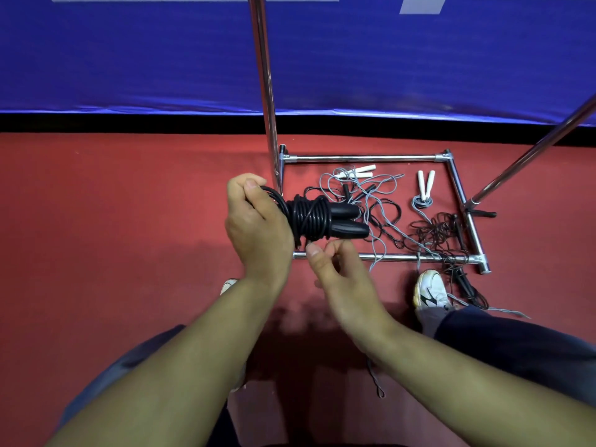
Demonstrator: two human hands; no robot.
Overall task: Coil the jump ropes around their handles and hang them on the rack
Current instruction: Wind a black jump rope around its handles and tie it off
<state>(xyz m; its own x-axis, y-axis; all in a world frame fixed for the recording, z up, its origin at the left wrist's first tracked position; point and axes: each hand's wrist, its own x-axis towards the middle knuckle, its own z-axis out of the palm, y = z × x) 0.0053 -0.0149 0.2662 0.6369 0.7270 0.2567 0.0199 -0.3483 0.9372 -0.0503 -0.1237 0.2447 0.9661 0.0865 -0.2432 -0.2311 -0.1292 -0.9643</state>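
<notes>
My left hand (256, 225) grips a black jump rope (317, 217) whose cord is coiled round its two black handles, which point right. A loop of the cord runs up under my left thumb. My right hand (338, 269) is just below the coil with fingers curled, fingertips near the cord's lower edge; whether it pinches the cord I cannot tell. The chrome rack (364, 158) stands in front of me, its base frame on the red floor. Inside the frame lie loose ropes: a grey one with white handles (425, 185), another white-handled one (356, 171) and tangled black cord (438, 233).
Two chrome rack poles (266, 91) rise from the base, one at the left corner, one slanting at the right. A blue banner (129, 59) hangs behind. My white shoe (430, 290) stands by the frame's front bar, on a grey cord trailing along the floor.
</notes>
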